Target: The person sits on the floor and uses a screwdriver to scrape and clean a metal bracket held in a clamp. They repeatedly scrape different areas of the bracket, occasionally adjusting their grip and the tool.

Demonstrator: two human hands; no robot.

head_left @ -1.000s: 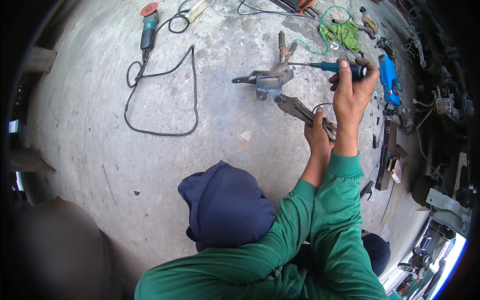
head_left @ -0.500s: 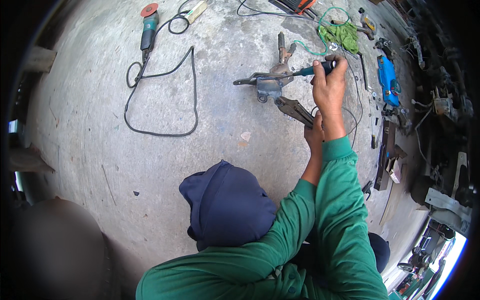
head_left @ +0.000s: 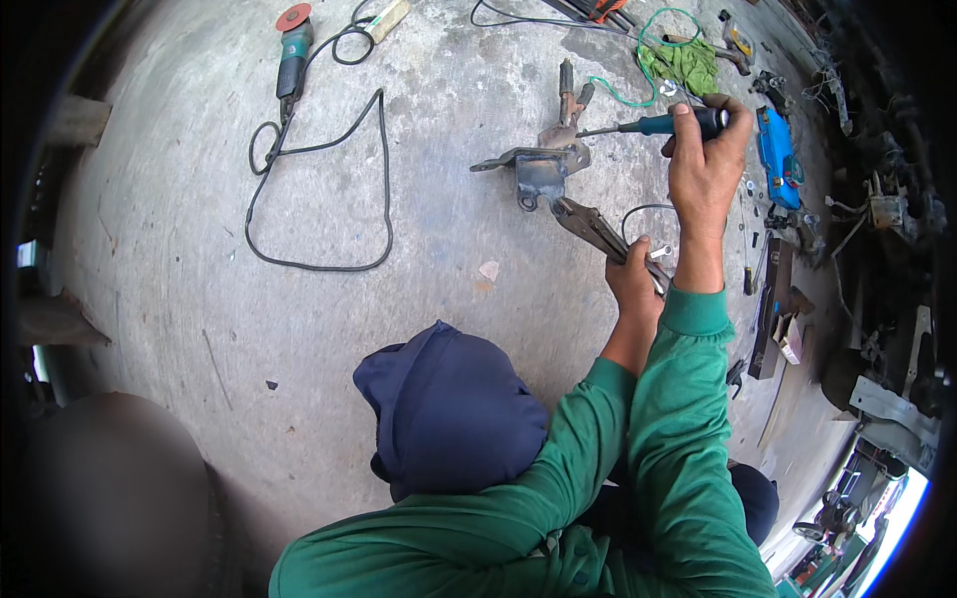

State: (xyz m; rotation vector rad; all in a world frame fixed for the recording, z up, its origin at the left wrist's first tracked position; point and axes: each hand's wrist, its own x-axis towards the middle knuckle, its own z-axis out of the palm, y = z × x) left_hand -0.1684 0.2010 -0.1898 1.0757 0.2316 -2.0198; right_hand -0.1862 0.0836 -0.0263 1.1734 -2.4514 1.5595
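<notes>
My left hand (head_left: pixel 635 284) is closed round the handles of a pair of locking pliers (head_left: pixel 593 229). Their jaws meet the lower end of a dark metal bracket (head_left: pixel 540 174) on the concrete floor. A brownish clamp with two dark handles (head_left: pixel 568 108) adjoins the bracket's far side. Further right, my right hand (head_left: pixel 710 179) grips a screwdriver (head_left: pixel 650 125) with a teal and black handle. Its thin shaft points left, the tip close to the clamp and bracket; whether it touches cannot be told.
An angle grinder (head_left: pixel 293 60) with a red disc lies far left, its black cord (head_left: pixel 388 189) looping on the floor. A green cloth (head_left: pixel 688 66), a hammer (head_left: pixel 733 58), a blue case (head_left: pixel 776 157) and loose tools lie right. A navy-capped head (head_left: pixel 459 414) fills the lower middle.
My right hand has drawn the screwdriver back to the right, away from the bracket's top. The bracket has shifted slightly, and my left hand now shows more fully on the pliers.
</notes>
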